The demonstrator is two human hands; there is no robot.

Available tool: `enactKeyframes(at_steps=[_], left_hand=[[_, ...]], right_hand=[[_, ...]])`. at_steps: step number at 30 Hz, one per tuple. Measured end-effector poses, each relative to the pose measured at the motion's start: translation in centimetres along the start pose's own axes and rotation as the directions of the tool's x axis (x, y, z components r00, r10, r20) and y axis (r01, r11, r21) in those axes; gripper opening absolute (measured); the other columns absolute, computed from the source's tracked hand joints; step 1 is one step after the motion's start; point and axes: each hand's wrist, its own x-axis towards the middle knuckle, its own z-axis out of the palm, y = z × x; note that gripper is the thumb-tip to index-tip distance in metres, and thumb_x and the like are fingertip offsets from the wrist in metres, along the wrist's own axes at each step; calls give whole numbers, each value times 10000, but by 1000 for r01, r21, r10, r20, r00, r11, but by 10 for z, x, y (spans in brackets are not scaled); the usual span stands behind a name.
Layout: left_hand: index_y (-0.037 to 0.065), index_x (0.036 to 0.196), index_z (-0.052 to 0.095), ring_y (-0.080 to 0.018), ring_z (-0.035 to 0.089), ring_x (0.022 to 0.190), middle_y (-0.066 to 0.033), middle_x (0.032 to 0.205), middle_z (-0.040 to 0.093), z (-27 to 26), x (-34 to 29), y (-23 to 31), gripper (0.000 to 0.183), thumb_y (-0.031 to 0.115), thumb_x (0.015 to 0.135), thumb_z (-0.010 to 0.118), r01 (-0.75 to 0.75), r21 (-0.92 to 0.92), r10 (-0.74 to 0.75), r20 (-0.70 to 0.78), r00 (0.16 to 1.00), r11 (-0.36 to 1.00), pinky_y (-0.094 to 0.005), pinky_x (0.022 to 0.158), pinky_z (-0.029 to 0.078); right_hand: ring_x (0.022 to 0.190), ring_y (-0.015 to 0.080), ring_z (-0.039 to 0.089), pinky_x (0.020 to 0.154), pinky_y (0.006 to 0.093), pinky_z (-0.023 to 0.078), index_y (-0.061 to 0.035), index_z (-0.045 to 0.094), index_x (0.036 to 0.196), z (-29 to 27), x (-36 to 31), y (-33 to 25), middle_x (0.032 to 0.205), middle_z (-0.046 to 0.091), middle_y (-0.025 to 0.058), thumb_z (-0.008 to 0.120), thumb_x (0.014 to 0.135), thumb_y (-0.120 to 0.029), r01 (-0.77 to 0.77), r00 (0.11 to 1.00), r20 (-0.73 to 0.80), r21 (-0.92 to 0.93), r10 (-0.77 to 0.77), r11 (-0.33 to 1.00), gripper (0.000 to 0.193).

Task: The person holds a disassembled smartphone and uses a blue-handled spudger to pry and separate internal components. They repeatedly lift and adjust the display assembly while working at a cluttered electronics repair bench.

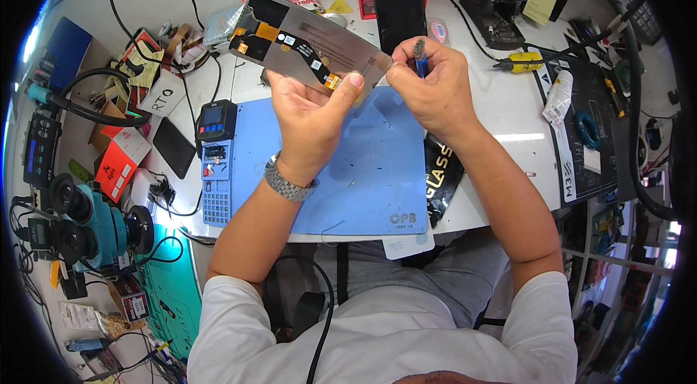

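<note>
My left hand [314,112] grips a phone screen assembly [347,48] by its lower edge, thumb in front. The screen is tilted, its silvery back with black and orange flex cables facing me. In my right hand [433,86] is a small brush [420,57] with a blue handle, bristles pointing up. The right fingertips are pinched at the right corner of the screen; whether they touch it or peel something there is hidden. Both hands are above a blue silicone work mat [363,188].
Behind the hands a dark phone [398,10] leans on a red drawer unit [367,3]. A small device with a screen [216,120] sits on the mat's left edge. Farther left stands a teal microscope [105,221]. At right lie a yellow-handled tool [524,62] and a white tube [558,97].
</note>
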Motion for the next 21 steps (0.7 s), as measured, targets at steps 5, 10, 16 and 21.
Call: enactKeyframes(at_steps=[5, 10, 16, 21], left_hand=[[12, 1394, 313, -215, 724, 1135, -188, 1292, 641, 5, -5, 0, 656, -127, 920, 745, -28, 45, 27, 20, 999, 999, -342, 972, 631], [6, 1395, 278, -226, 724, 1139, -196, 1298, 616, 9, -8, 2, 666, -135, 928, 731, -23, 74, 19, 54, 998, 997, -341, 954, 648], [8, 1394, 275, -233, 724, 1150, -201, 1313, 605, 8, -9, 1, 659, -140, 933, 722, -11, 114, 3, 64, 998, 993, -343, 952, 652], [9, 1403, 274, -248, 719, 1177, -205, 1332, 597, 9, -8, 0, 663, -145, 933, 716, -26, 84, 20, 73, 997, 996, -361, 983, 646]], right_hand=[[620, 35, 506, 525, 245, 409, 15, 658, 745, -2, 2, 3, 671, 599, -8, 776, 779, -133, 27, 999, -40, -100, -31, 995, 192], [619, 52, 525, 544, 256, 439, 18, 655, 704, -2, 3, 3, 653, 602, 9, 792, 740, -168, -28, 997, -74, -149, 17, 988, 234], [603, 94, 554, 547, 277, 469, 45, 673, 732, -1, 4, 14, 737, 612, 65, 777, 732, -147, 56, 993, -95, -209, -77, 976, 218], [593, 106, 556, 543, 279, 471, 45, 667, 728, 1, 4, 17, 774, 593, 85, 770, 737, -119, 137, 981, -91, -281, -169, 950, 194]])
